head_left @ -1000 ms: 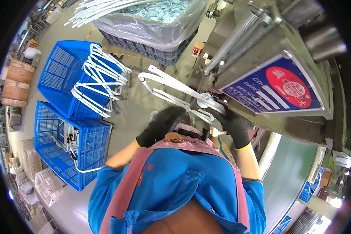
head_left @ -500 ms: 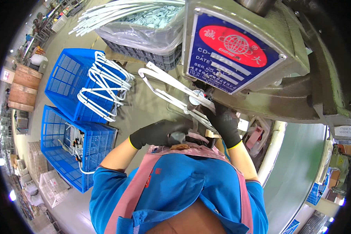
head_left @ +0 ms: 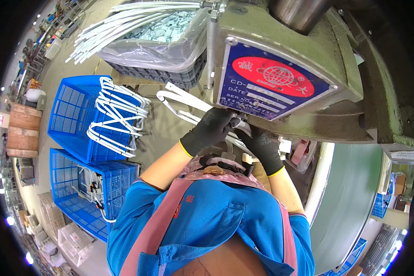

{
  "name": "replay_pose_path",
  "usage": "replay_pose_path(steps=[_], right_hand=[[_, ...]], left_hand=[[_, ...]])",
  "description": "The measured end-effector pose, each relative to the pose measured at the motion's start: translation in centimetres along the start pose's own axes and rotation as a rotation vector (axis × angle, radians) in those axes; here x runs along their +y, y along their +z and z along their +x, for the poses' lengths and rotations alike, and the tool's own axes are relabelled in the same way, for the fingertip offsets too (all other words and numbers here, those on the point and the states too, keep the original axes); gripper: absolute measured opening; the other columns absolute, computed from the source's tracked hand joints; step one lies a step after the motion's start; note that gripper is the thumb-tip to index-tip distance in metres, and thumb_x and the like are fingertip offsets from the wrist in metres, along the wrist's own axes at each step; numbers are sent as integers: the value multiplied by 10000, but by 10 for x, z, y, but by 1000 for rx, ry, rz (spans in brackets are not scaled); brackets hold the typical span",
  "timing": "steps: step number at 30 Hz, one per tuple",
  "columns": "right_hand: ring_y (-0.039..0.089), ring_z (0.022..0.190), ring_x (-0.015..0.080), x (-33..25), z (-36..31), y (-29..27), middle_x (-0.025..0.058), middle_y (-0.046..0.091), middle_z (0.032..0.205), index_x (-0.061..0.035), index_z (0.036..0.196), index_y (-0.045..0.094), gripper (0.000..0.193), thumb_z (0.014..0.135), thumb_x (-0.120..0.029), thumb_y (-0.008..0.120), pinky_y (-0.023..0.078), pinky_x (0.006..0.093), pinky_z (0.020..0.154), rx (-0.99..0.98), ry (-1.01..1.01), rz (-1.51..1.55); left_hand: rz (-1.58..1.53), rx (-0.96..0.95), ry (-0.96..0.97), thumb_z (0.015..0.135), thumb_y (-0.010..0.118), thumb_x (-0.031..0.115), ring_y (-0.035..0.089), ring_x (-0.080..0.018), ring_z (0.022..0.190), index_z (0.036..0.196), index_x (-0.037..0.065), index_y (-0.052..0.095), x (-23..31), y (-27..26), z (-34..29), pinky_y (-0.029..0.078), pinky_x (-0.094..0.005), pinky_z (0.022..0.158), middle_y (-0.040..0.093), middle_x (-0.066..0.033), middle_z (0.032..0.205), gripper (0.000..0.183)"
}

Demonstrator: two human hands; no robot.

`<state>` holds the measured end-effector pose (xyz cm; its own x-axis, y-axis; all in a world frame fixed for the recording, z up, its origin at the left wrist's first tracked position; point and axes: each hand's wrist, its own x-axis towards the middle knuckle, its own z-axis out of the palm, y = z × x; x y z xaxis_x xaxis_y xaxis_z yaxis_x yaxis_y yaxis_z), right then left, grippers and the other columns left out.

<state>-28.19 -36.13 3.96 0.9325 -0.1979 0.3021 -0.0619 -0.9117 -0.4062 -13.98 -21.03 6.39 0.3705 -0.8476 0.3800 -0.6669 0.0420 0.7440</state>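
Observation:
A white bent tube frame (head_left: pixel 181 102) runs from the left to a spot under the head of a green-grey press (head_left: pixel 354 87). My left hand (head_left: pixel 209 131), in a black glove with a yellow cuff, is closed by the tube just below the press head. A small grey part (head_left: pixel 235 123) shows at its fingertips. My right hand (head_left: pixel 263 145), gloved the same way, is closed around the tube's near end, close to the left fingertips. Gloves and press hide the exact contact between the part and the tube.
Two blue crates (head_left: pixel 73 108) on the left hold white bent tubes (head_left: pixel 117 117). Behind them, a dark crate (head_left: pixel 170 76) lined with plastic carries small pale parts (head_left: pixel 163 27) and long white tubes (head_left: pixel 94 34). A green-topped surface (head_left: pixel 349 198) lies to the right.
My left hand has moved up and right from near my apron to the tube under the press head. My right hand stays at the tube. The view has shifted slightly.

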Motion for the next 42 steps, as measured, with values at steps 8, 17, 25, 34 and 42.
replay_pose_path(steps=[8, 17, 25, 34, 42], right_hand=[[592, 1005, 376, -28, 13, -11, 161, 611, 1114, -79, 1208, 573, 544, 801, -408, 722, 476, 450, 828, 49, -14, 142], [627, 935, 316, -43, 26, -9, 132, 635, 1067, -97, 1180, 586, 480, 820, -387, 715, 494, 423, 805, 261, -106, 69], [633, 766, 313, -48, 28, -12, 127, 656, 882, -67, 972, 664, 354, 804, -374, 718, 496, 393, 672, 156, 3, 18], [634, 821, 322, -40, 18, -9, 119, 665, 939, -58, 1036, 658, 462, 774, -434, 718, 495, 416, 711, 171, -59, -181], [627, 776, 326, -16, -10, -5, 101, 640, 875, -117, 985, 665, 416, 712, -420, 746, 495, 427, 658, 115, 109, -352]], left_hand=[[417, -132, 244, 798, 695, 318, 565, -374, 1079, 1225, 74, 526, -9, -24, 3, 455, -454, 924, 591, -173, 1160, 520], [294, -206, 280, 782, 710, 377, 599, -359, 1028, 1299, 91, 494, -28, -44, 8, 486, -415, 892, 598, -170, 1182, 629], [304, -158, 395, 787, 675, 258, 626, -372, 875, 1288, 93, 495, -32, -38, 14, 512, -438, 774, 647, -186, 984, 558], [406, -205, 291, 776, 682, 307, 634, -361, 791, 1089, 53, 589, -31, -35, 13, 504, -445, 704, 645, -182, 838, 414], [508, 366, 1, 869, 608, 223, 616, -362, 834, 997, 41, 656, -73, -122, -4, 448, -481, 803, 659, -163, 887, 227]])
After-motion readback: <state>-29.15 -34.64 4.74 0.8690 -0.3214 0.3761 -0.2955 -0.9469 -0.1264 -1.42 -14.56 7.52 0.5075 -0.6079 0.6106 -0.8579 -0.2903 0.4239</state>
